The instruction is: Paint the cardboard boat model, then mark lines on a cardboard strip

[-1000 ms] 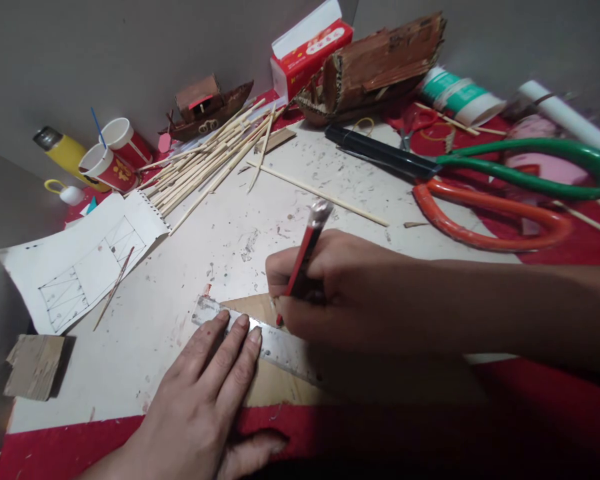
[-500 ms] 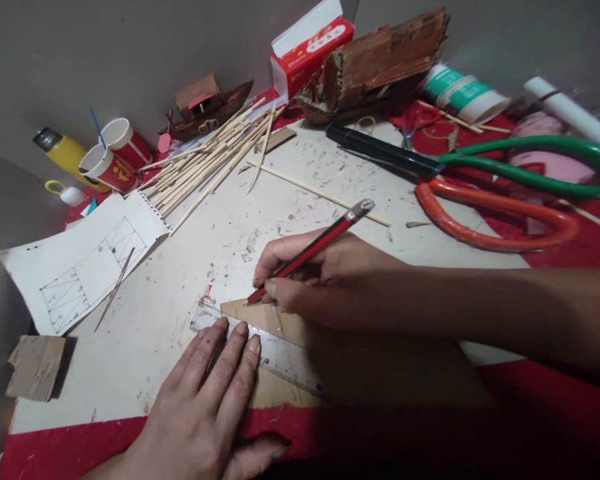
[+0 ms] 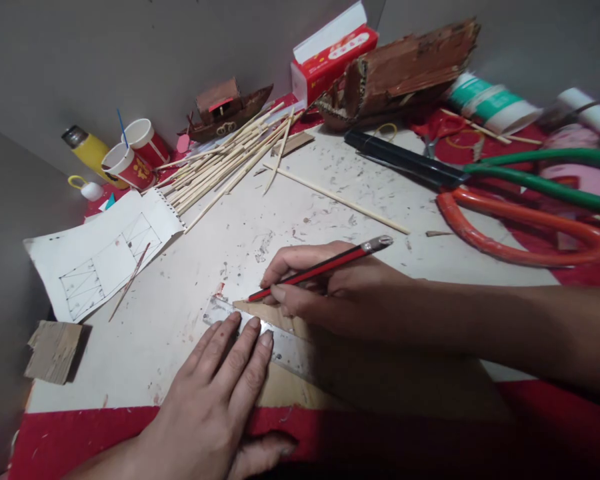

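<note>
A red and black pencil (image 3: 325,267) is pinched in my right hand (image 3: 330,287), its tip low at the upper edge of a thin tan board (image 3: 293,388). Across that board lies a clear ruler (image 3: 293,350), slanting down to the right. My left hand (image 3: 215,383) presses flat on the ruler with its fingers spread, the thumb lower down over the red cloth. Shadow from my right arm darkens the right part of the board and the ruler's far end.
Thin wooden sticks (image 3: 225,163) lie piled behind a sheet with a drawing (image 3: 115,247). Large scissors (image 3: 450,180) with green and orange handles rest at the right. Farther back are a brown model boat (image 3: 400,77), a smaller boat (image 3: 225,110), paper cups (image 3: 130,167) and a red box (image 3: 335,60).
The pencil leans lower, and its tip has shifted slightly along the board's upper edge. My left hand stays on the ruler. The whole view has shifted a little.
</note>
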Available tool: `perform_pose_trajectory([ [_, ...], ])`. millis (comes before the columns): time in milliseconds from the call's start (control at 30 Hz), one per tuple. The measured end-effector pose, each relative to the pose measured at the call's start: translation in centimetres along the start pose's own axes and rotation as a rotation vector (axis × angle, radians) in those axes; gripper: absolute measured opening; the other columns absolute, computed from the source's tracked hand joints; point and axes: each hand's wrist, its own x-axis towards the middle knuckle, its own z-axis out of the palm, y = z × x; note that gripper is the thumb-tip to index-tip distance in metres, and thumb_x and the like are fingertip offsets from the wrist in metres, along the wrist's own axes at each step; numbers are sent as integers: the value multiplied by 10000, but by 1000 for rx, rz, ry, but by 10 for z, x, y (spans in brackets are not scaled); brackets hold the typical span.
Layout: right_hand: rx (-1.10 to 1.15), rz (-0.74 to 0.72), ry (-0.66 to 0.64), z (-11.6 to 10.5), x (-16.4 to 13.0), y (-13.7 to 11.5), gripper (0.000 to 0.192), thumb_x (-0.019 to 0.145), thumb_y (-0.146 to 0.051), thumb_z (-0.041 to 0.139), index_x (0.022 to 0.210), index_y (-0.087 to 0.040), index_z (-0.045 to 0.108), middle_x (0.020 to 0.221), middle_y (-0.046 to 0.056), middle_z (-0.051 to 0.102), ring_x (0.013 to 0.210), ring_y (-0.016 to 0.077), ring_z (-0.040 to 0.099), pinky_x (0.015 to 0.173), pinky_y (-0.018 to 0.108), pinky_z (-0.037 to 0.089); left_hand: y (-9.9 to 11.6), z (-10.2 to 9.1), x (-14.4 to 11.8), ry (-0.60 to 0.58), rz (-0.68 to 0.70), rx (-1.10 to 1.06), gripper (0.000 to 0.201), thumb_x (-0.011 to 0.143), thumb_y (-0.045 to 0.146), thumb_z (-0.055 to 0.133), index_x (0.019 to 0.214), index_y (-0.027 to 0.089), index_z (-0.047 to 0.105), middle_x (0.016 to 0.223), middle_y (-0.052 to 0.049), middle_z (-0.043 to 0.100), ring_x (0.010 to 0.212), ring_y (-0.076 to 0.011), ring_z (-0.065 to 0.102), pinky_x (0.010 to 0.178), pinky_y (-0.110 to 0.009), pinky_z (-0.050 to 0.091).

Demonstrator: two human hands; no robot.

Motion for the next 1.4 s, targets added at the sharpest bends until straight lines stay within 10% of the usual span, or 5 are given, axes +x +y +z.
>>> perform_pose_trajectory([
  [1400, -162, -102, -141, -5, 5, -15, 153, 817, -58, 508, 723, -157, 575, 607, -27, 576, 564, 91, 460, 599, 241, 362, -4, -1, 1, -15, 8, 25, 903, 831, 654, 604, 1452, 19, 442, 1484, -213, 488, 1420, -390, 374, 1095, -470, 413],
])
